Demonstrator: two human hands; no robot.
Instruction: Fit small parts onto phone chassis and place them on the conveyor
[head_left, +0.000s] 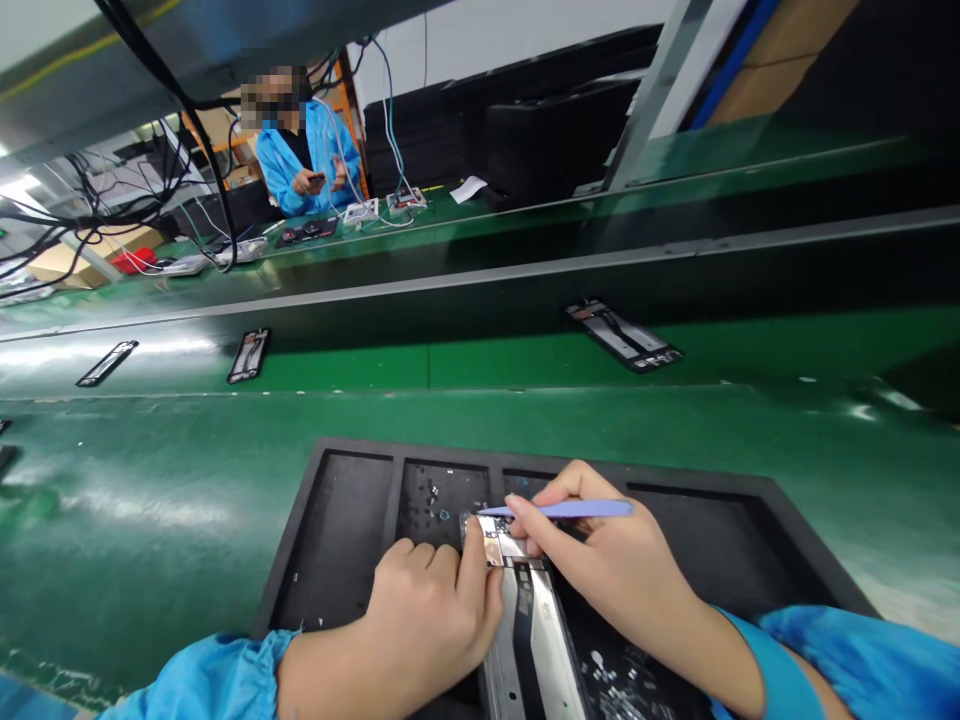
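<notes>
A phone's metal mid-frame (546, 640) lies in a black compartment tray (360, 447), its upper end between my two hands. It has a dark flex cable down the middle and a small board area near the top. My left hand (431, 605) is closed, with index finger and thumb against the frame's upper left edge. Between the thumb and fingers of my right hand (615, 560) is a pair of purple tweezers (574, 509), pointing left. Their tips are at the frame's top edge, beside my left index fingertip. Whether the tips hold anything is too small to tell.
Tiny loose parts (435, 495) lie in a tray compartment, and more small parts (622, 685) lie at lower right. Beyond the green bench (187, 450), similar phone frames (626, 335) rest on a green strip. Across it, a person in blue (307, 160) holds a small dark object.
</notes>
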